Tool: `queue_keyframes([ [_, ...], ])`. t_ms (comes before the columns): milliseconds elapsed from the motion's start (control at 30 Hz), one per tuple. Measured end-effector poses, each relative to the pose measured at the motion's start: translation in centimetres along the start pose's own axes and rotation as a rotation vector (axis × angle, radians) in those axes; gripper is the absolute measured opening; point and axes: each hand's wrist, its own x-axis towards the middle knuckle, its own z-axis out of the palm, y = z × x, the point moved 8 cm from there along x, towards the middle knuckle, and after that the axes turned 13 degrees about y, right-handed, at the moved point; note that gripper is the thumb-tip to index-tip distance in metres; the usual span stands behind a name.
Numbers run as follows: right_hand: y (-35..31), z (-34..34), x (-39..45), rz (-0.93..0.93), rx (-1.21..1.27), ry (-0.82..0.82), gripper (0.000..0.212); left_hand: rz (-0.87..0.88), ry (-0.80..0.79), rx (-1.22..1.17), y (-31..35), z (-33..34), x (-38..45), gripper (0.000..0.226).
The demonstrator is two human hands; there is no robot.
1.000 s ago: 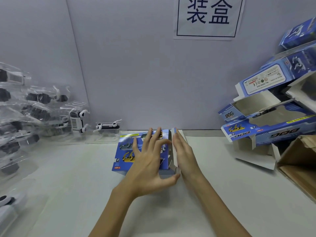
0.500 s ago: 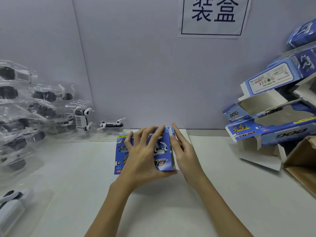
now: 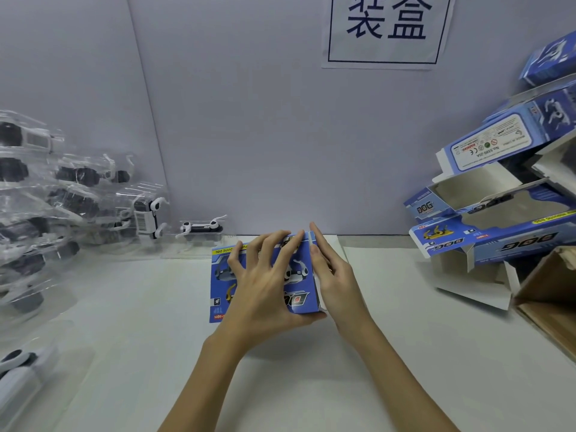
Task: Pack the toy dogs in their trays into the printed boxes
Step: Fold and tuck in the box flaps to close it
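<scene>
A blue printed dog box (image 3: 297,293) stands tilted up on the white table, its printed face toward me. My left hand (image 3: 265,288) grips it, fingers spread over the face and thumb under the near edge. My right hand (image 3: 335,275) presses flat with straight fingers against the box's right end, where a white flap shows. Toy dogs in clear trays (image 3: 62,213) are heaped at the left, and one tray with a dog (image 3: 201,230) lies by the wall.
A pile of open blue printed boxes (image 3: 498,213) leans at the right, with a brown carton (image 3: 548,291) below it. Another toy dog in a tray (image 3: 18,366) lies at the near left. A paper sign hangs on the grey wall.
The box has been tipped up from lying flat so that its face turns toward me. My right hand stays against its right end, pushing the flap in.
</scene>
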Motion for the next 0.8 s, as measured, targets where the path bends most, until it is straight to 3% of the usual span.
queue_keyframes([
  [467, 0.1, 0.5, -0.3, -0.022, -0.005, 0.007, 0.039, -0.021, -0.001, -0.01, 0.4, -0.1, 0.0, 0.113],
  [633, -0.1, -0.1, 0.0, -0.07, -0.142, 0.003, 0.052, -0.022, -0.005, 0.002, 0.3, 0.0, 0.0, 0.113],
  [800, -0.5, -1.0, 0.0, -0.15, -0.196, 0.025, 0.043, -0.025, 0.017, -0.011, 0.4, 0.0, -0.1, 0.113],
])
